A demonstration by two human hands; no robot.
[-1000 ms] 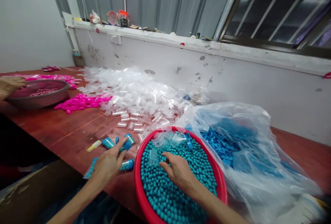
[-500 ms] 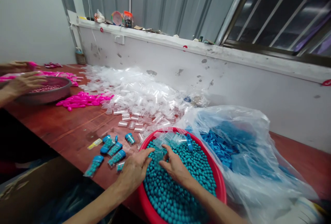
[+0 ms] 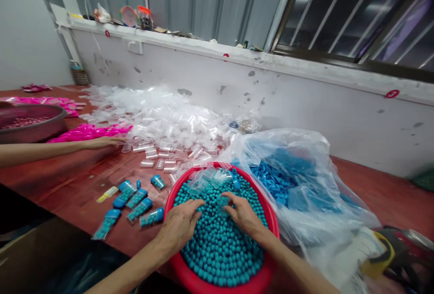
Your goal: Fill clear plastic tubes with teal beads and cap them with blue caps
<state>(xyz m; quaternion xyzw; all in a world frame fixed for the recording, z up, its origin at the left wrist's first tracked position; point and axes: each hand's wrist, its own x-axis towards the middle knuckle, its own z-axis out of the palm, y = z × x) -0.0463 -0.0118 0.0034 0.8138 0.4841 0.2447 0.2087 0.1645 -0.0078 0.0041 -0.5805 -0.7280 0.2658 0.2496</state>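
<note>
A red basin (image 3: 274, 221) full of teal beads (image 3: 222, 253) stands in front of me. My right hand (image 3: 244, 214) is over the beads, its thumb and fingers curled around a small clear plastic tube (image 3: 222, 202). Across from it, my left hand (image 3: 181, 221) reaches over the basin's left rim, fingers stretched and thumb apart at the beads; I see nothing in it. Several clear tubes (image 3: 203, 181) lie on the beads at the far side, beside a blue cap piece (image 3: 235, 179). Left of the basin lie several bead-filled tubes with blue caps (image 3: 139, 209).
Behind the basin spreads a heap of clear tubes (image 3: 169, 122). A plastic bag of blue pieces (image 3: 274, 181) sits at right. A co-worker's arm (image 3: 68, 149) reaches in from the left, near pink pieces (image 3: 90, 132) and a grey basin (image 3: 50, 126). A yellow piece (image 3: 107, 194) lies nearby.
My hands have moved farther apart, the right one taking the clear tube away from the left. The co-worker's hand has reached toward the clear tubes. My view has turned right.
</note>
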